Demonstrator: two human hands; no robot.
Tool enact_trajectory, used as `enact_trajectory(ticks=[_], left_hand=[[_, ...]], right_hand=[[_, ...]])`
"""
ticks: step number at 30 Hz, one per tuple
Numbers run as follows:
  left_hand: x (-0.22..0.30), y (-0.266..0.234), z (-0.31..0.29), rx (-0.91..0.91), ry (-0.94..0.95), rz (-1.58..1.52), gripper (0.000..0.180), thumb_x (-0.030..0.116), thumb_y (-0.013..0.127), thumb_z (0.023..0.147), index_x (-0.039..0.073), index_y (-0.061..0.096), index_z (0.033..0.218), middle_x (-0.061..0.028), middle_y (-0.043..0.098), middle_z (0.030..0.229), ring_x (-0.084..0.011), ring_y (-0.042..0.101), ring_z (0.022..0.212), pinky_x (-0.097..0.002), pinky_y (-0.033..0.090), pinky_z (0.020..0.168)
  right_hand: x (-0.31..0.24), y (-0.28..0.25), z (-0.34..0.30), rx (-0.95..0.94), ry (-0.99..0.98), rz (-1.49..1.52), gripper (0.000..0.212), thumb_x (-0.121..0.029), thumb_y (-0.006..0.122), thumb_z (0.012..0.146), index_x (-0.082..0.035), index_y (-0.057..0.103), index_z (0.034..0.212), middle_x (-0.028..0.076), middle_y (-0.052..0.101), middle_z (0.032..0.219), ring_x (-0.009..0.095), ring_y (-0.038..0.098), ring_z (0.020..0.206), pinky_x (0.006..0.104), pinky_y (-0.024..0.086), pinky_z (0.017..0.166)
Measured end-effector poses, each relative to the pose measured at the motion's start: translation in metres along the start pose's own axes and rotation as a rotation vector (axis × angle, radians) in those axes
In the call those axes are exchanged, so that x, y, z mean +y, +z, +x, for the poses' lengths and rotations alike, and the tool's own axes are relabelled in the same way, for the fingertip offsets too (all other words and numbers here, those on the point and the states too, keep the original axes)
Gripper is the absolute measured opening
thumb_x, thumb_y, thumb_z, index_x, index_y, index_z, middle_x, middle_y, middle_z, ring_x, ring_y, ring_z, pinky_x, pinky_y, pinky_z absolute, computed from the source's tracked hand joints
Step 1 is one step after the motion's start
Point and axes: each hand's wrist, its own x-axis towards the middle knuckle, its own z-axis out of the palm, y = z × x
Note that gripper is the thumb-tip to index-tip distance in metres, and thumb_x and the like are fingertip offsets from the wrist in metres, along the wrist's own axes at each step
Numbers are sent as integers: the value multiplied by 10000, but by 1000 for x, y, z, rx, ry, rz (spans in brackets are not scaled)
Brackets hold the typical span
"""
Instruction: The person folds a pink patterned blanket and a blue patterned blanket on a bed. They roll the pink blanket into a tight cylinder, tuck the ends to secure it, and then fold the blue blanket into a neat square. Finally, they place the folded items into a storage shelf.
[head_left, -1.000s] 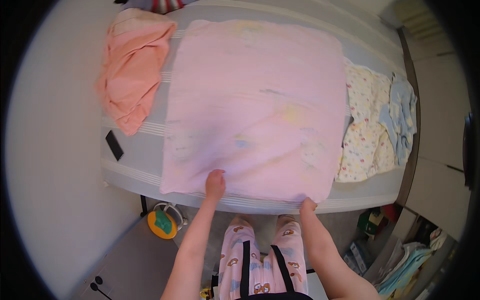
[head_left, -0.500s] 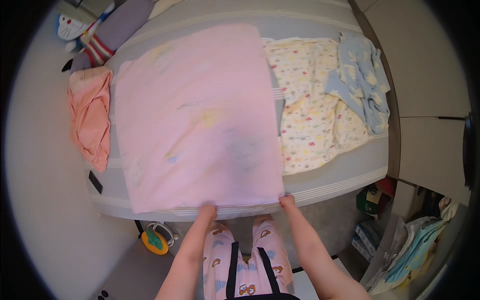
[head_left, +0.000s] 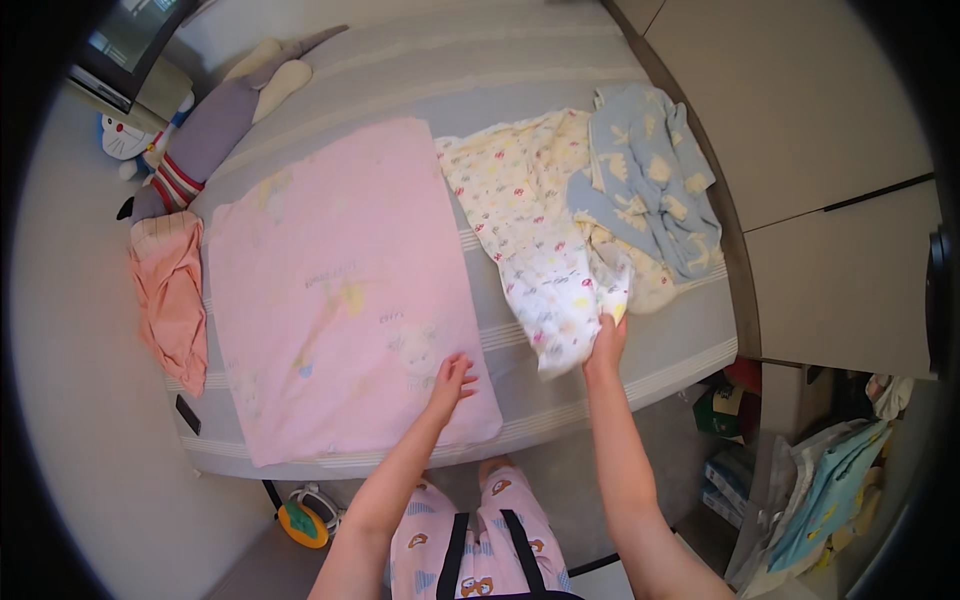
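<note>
A pink blanket (head_left: 330,230) with faded prints is spread flat on the bed, its near edge along the bed's front. Over its lower right part is my left hand (head_left: 453,388), fingers apart and holding nothing; whether it touches the cloth I cannot tell. To the right, my right hand (head_left: 607,345) grips the near part of a cream printed cloth (head_left: 525,185), which is lifted and bunched toward me. The cloth's far part still lies on the bed, partly beneath a crumpled light blue blanket (head_left: 655,170) with pale shapes.
Left of the pink blanket lie a peach cloth (head_left: 168,300) and a dark phone (head_left: 188,414). Plush toys (head_left: 205,145) rest at the far left of the grey striped bed (head_left: 560,415). Cabinets (head_left: 840,240) and a bag of folded items (head_left: 825,500) stand at the right.
Both hands have let go of the pink blanket's near edge. My right hand has moved to the cream cloth and lifted its near part; my left hand is raised over the blanket.
</note>
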Motion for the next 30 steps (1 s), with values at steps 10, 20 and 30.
enact_trajectory(ticks=[10, 20, 30], left_hand=[[169, 116, -81, -301, 454, -64, 450, 11, 560, 696, -21, 459, 1133, -111, 570, 1040, -193, 569, 896, -293, 464, 775], [214, -65, -190, -124, 864, -150, 420, -12, 536, 663, -36, 521, 1082, -94, 595, 1005, -182, 560, 924, -306, 439, 818], [188, -208, -148, -58, 761, 238, 425, 50, 576, 679, -37, 499, 1087, -113, 587, 1026, -194, 556, 944, -311, 440, 815]], right_hand=[[-82, 10, -155, -628, -126, -381, 293, -113, 517, 790, 12, 535, 1054, 98, 606, 913, 189, 569, 794, 287, 446, 739], [-40, 70, -216, -281, -1105, -1024, 726, -173, 732, 598, -20, 361, 1202, 206, 435, 1196, 378, 432, 1079, 513, 272, 944], [22, 171, -222, -160, -1019, -723, 273, -67, 554, 700, -61, 606, 969, 102, 536, 847, 287, 527, 796, 352, 428, 682]])
